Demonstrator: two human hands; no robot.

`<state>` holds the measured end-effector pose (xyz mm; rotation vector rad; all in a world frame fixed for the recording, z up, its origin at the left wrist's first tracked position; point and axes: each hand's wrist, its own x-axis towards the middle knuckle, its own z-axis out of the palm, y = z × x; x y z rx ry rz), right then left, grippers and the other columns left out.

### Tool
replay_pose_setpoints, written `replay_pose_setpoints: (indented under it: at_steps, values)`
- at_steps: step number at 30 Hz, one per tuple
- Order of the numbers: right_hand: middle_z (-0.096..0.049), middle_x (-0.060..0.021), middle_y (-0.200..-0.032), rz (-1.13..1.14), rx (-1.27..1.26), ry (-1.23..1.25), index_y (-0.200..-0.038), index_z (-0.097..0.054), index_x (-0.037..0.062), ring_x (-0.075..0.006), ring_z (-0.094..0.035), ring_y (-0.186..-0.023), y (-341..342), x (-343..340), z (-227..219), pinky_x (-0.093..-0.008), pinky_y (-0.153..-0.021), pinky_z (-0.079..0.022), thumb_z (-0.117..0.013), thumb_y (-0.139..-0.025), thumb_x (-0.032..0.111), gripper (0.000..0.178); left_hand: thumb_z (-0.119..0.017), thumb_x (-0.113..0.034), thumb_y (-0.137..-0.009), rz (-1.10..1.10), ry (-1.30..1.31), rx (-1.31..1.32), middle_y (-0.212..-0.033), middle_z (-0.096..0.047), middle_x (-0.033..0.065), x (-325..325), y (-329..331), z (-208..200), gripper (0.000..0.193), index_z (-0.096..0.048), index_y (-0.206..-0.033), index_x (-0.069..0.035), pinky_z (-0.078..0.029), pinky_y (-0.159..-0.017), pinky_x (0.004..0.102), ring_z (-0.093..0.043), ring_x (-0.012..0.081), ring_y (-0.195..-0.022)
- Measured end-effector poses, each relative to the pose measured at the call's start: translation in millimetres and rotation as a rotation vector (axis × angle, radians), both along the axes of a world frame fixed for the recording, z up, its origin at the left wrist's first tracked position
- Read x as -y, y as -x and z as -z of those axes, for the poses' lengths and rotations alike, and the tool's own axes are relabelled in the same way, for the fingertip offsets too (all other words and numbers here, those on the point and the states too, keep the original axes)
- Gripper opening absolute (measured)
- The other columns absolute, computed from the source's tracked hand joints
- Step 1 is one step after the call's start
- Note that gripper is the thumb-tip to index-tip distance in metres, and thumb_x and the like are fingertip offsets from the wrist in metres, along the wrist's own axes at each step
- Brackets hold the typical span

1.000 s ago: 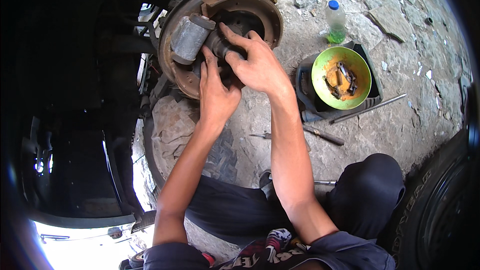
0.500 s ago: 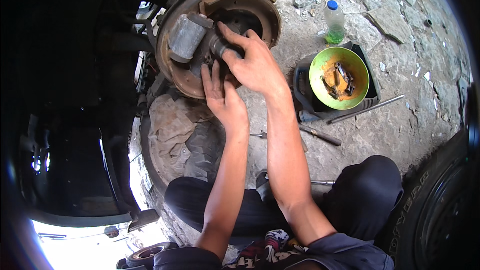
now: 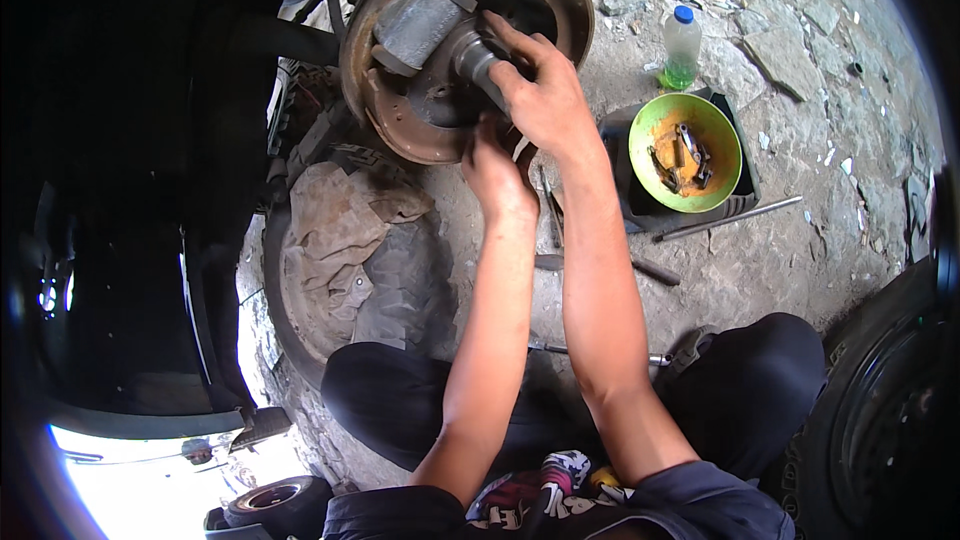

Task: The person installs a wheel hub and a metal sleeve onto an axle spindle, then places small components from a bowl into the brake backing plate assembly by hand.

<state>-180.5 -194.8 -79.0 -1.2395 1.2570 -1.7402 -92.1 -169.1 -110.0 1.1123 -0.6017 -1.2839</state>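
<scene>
A rusty brake backing plate (image 3: pixel 400 125) hangs at the top centre, with a curved grey brake shoe (image 3: pixel 420 25) standing on its left side. From its middle projects a round metal spindle (image 3: pixel 472 57). My right hand (image 3: pixel 548 100) wraps round the spindle's outer end, index finger along its far side and thumb on the near side. Just below, my left hand (image 3: pixel 498 175) is closed, its bent fingers reaching up under my right hand near the spindle's end. Whatever those left fingers hold is hidden.
On a dark case (image 3: pixel 625 155) at right sits a green bowl (image 3: pixel 735 155) of small metal parts. Behind it stands a bottle (image 3: pixel 682 45) with green liquid. A metal bar (image 3: pixel 730 219) and other tools lie on the ground. A tyre (image 3: pixel 840 440) stands lower right; cloth (image 3: pixel 325 240) lies left.
The view has shifted, so the plate sits further up and right. My left fingers, spread near the plate before, are now bent beneath my right hand. My right hand stays on the spindle.
</scene>
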Motion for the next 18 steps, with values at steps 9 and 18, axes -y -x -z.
replay_pose_setpoints:
  at_steps: [9, 18]
  values:
    - [-0.064, -0.017, -0.114, 0.026, 0.017, -0.015, -0.138, -0.058, 0.0085, -0.026, -0.062, -0.109, -2.4, 3.2, 2.8, -0.034, -0.1, -0.044, -0.058, -0.083, 0.018, 0.056, -0.059, -0.003, -0.094, -0.32, 0.573, 0.882, -0.11, -0.067, 0.0204, 17.6, 7.9, 23.8, 0.03, -0.051, -0.121, 0.008, -0.054, -0.081, 0.0361, -0.068, 0.0275, -0.096]
    - [-0.065, -0.0182, -0.111, 0.039, 0.019, 0.037, -0.138, -0.058, 0.0078, -0.0252, -0.063, -0.107, -1.6, 6.4, 6.2, -0.0343, -0.098, -0.045, -0.058, -0.083, 0.018, 0.055, -0.058, -0.012, -0.097, -0.225, 0.585, 0.84, -0.097, -0.069, 0.0213, 33.1, -0.5, 26.6, 0.021, -0.06, -0.098, 0.009, -0.051, -0.078, 0.0372, -0.068, 0.0292, -0.087]
